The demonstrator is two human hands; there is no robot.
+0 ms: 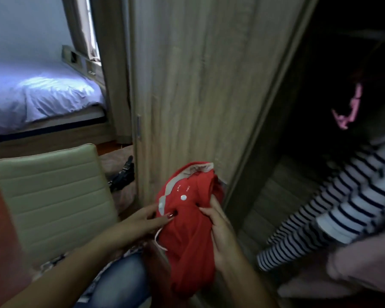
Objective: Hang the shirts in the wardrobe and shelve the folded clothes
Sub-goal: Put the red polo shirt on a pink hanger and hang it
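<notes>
Step in hand: a red shirt (187,223) is held up in front of the wardrobe (193,85), seemingly being readied for hanging; no hanger shows in view.
Left hand (147,221): fingers closed on the shirt's button strip, left of the wardrobe door.
Right hand (220,236): gripping the shirt's other side, just before the door's edge.
Next move: likely needs a hanger, then a lift to the right into the wardrobe's dark open side (the rail is hidden).
Chair (53,201): left of the wardrobe, close by the person's knee.
Bed (38,96): further left and behind, well apart from the wardrobe.
Striped top (342,201): hanging inside the wardrobe's open side, crowding where the shirt would go.
Pink item (351,110): above it inside, too dark to identify.
</notes>
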